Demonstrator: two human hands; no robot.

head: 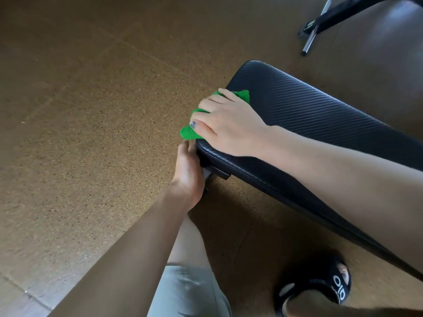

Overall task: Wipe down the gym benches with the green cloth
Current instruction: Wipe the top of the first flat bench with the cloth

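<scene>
Right hand (225, 123): fingers spread and fairly flat, palm down, pressing the green cloth (191, 131) onto the bench pad (320, 115). We see no curl round the fabric; the cloth is pinned under the fingers, not pinched.

Left hand (188, 172): set against the near corner of the pad's end, from the side and below. Its fingers are hidden behind the pad's edge, so we cannot tell whether they hook under it or merely rest there.

Green cloth: bunched at the end of the pad, one lobe showing beyond the fingertips near the far corner, another hanging just over the edge by the thumb.

Bench pad: black, ribbed, its long axis running from this end away toward the right of the view, under our right forearm. Nearly all unwiped length, in our judgement, lies that way, so the coming stroke should draw the cloth back along the axis.

Nearer hand: the right, already on the cloth; the left serves best as a brace.

Also present: speckled floor (91, 133), black sandal (320, 287), second frame (332, 17) well apart.
</scene>
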